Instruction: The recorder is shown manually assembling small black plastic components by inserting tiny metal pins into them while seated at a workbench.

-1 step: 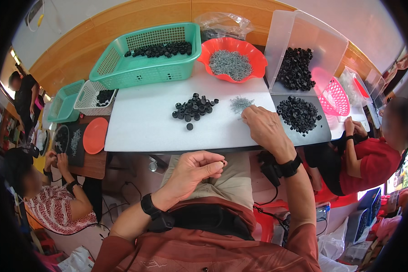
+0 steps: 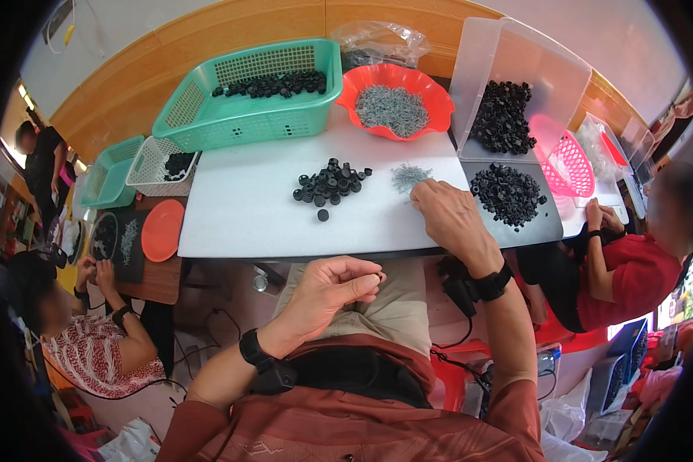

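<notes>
Nothing moved: grey pieces (image 2: 410,179) lie beside right fingers (image 2: 426,192), grip unclear; left fingers (image 2: 360,287) pinched, contents unclear.

Workshop, I judge: black parts (image 2: 331,185) and metal pins (image 2: 408,179) heaped on my table (image 2: 239,219), co-workers (image 2: 620,281) seated either side.

Hands (image 2: 448,217) apart, right at grey metal pieces (image 2: 408,178), black caps (image 2: 331,185)

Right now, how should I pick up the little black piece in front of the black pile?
I'd pinch the little black piece by its round sides, coming from your near side, slightly above. It looks short and round, and the bare white board leaves room there, while the black pile crowds its far side.
</notes>
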A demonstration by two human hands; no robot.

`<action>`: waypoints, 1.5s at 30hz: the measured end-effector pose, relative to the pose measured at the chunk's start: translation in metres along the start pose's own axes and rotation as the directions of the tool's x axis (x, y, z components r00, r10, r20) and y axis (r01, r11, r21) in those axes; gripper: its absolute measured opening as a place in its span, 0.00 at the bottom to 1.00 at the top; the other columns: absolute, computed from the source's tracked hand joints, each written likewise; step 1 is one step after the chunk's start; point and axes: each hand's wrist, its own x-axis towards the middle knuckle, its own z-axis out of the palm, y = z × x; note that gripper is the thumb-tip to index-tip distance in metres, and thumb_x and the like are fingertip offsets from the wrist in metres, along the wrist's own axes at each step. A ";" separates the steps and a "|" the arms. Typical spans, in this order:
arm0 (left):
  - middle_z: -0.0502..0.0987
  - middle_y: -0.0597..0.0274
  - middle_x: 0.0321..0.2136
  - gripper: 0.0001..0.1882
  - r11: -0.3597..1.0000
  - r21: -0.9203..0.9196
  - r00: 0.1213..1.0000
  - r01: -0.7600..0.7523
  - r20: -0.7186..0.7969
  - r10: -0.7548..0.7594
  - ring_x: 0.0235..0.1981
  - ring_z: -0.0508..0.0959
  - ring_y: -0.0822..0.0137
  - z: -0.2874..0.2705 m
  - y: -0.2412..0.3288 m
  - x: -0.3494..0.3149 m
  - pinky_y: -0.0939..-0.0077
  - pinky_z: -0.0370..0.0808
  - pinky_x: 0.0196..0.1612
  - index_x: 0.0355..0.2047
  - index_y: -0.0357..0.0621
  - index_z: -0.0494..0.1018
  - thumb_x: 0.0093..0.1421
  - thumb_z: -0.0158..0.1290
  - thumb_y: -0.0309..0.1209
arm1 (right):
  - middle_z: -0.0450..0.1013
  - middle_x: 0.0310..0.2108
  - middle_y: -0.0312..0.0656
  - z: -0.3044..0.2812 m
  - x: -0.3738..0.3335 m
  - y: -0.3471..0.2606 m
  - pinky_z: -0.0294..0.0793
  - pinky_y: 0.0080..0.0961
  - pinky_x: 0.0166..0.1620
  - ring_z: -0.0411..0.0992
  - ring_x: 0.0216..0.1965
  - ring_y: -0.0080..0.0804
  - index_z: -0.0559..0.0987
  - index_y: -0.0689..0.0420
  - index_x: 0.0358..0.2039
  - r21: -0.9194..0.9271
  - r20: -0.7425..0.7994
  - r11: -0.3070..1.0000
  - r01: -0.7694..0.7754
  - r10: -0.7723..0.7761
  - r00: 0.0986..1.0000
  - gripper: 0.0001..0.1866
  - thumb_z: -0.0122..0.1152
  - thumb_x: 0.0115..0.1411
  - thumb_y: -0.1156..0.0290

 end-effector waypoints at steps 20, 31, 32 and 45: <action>0.83 0.53 0.44 0.11 0.999 -0.020 1.000 -0.025 -0.003 0.025 0.38 0.84 0.70 0.001 -0.003 0.001 0.77 0.84 0.45 0.49 0.35 0.79 0.67 0.58 0.23 | 0.78 0.35 0.50 -0.008 -0.002 -0.002 0.74 0.45 0.44 0.77 0.41 0.50 0.79 0.60 0.39 0.067 0.013 0.996 -0.053 0.052 0.999 0.07 0.60 0.61 0.75; 0.82 0.55 0.46 0.13 0.989 -0.134 0.998 -0.063 0.006 0.065 0.41 0.83 0.72 0.002 0.002 0.005 0.75 0.84 0.49 0.52 0.35 0.78 0.70 0.55 0.26 | 0.77 0.36 0.50 -0.025 -0.029 -0.038 0.76 0.39 0.43 0.76 0.37 0.52 0.80 0.62 0.44 0.474 -0.117 0.880 -0.034 0.101 0.988 0.10 0.56 0.64 0.78; 0.82 0.55 0.46 0.13 0.989 -0.133 0.998 -0.058 0.004 0.059 0.41 0.83 0.72 0.002 0.003 0.006 0.75 0.84 0.49 0.52 0.35 0.78 0.70 0.55 0.26 | 0.77 0.36 0.48 -0.025 -0.032 -0.044 0.76 0.36 0.43 0.77 0.37 0.47 0.80 0.62 0.44 0.559 -0.123 0.828 -0.032 0.122 0.985 0.09 0.57 0.64 0.79; 0.82 0.59 0.43 0.11 0.955 -0.296 0.995 -0.036 0.077 0.062 0.42 0.83 0.72 -0.004 0.004 0.008 0.76 0.84 0.49 0.50 0.37 0.77 0.70 0.55 0.27 | 0.78 0.37 0.43 0.003 -0.052 -0.091 0.78 0.25 0.40 0.79 0.35 0.33 0.80 0.63 0.39 0.878 -0.230 0.462 0.123 0.182 0.956 0.08 0.66 0.59 0.85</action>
